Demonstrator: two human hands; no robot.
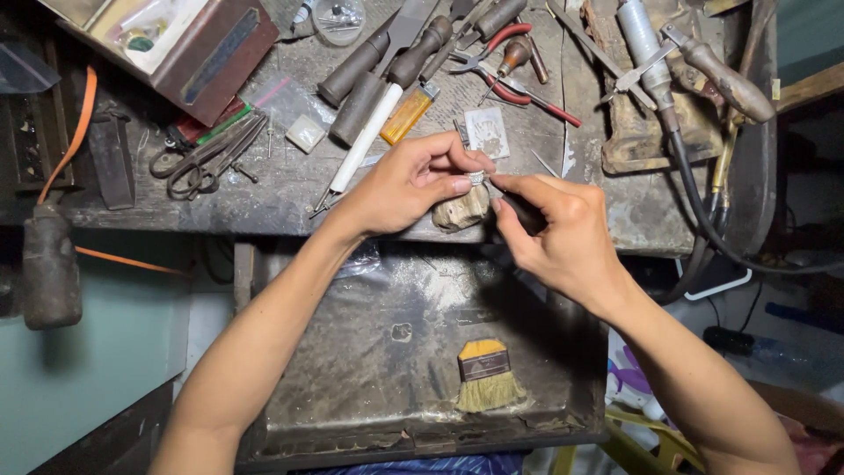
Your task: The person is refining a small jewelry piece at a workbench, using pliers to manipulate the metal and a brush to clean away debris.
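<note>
You are pinching a small silver piece [477,178] in your left hand [406,183], right at the table's [290,189] front edge, over a worn wooden peg [462,209] jutting from that edge. Your right hand [563,237] is closing around a dark-handled tool [524,211], its tip touching the piece. Files [387,75], pliers [514,75] and scissors [207,158] are crowding the table behind. Below the edge, a tray [369,352] is lying mostly open, a brush [486,378] sitting near its front rim.
</note>
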